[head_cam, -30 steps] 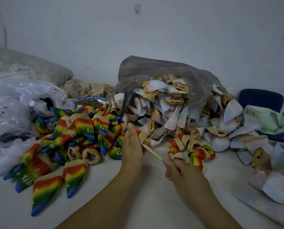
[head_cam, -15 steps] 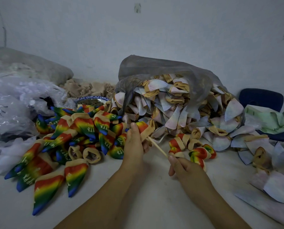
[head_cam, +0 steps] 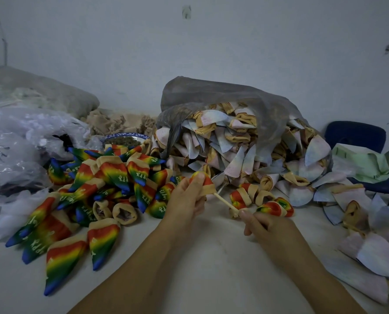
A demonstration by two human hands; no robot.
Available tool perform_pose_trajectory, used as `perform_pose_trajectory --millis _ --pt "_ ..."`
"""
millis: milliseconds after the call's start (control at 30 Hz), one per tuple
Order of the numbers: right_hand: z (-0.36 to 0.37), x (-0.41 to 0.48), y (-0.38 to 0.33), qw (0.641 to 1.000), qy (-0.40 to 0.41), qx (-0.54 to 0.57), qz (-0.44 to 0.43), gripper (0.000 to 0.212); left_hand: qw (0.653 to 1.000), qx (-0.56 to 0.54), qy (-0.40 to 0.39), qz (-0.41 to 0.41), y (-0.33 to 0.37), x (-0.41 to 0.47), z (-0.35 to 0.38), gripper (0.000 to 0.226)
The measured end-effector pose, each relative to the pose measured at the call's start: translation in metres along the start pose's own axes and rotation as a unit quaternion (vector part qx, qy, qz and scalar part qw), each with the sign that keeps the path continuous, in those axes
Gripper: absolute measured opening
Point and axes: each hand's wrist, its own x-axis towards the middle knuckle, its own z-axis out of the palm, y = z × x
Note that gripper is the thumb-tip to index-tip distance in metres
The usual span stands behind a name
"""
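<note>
My left hand [head_cam: 185,198] grips a small rainbow fabric cone [head_cam: 203,182] with a tan cuff, thumb pressed on its top. My right hand [head_cam: 266,225] pinches the near end of a thin wooden stick [head_cam: 225,201]; the stick's far end goes into the cone's tan opening. A pile of finished rainbow cones [head_cam: 93,191] lies to the left on the white table [head_cam: 211,268]. A few half-turned rainbow pieces [head_cam: 257,198] lie just beyond my right hand.
A grey mesh bag [head_cam: 223,103] spills pale inside-out fabric cones [head_cam: 234,150] at centre back and right. Clear plastic bags [head_cam: 19,141] heap at left. A blue-rimmed bowl [head_cam: 125,138] sits behind the rainbow pile. A blue chair [head_cam: 356,134] with green fabric stands at right.
My left hand has lifted the cone slightly and more rainbow fabric shows at its top. My right hand has shifted a little to the right along the stick.
</note>
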Motion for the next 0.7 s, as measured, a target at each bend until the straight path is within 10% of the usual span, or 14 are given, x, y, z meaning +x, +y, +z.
perform_pose_trajectory --millis 700 --pt "0.037 -0.007 -0.017 0.990 0.027 0.105 0.089 0.051 0.975 0.219 0.010 0.044 -0.007 -0.008 0.015 0.050"
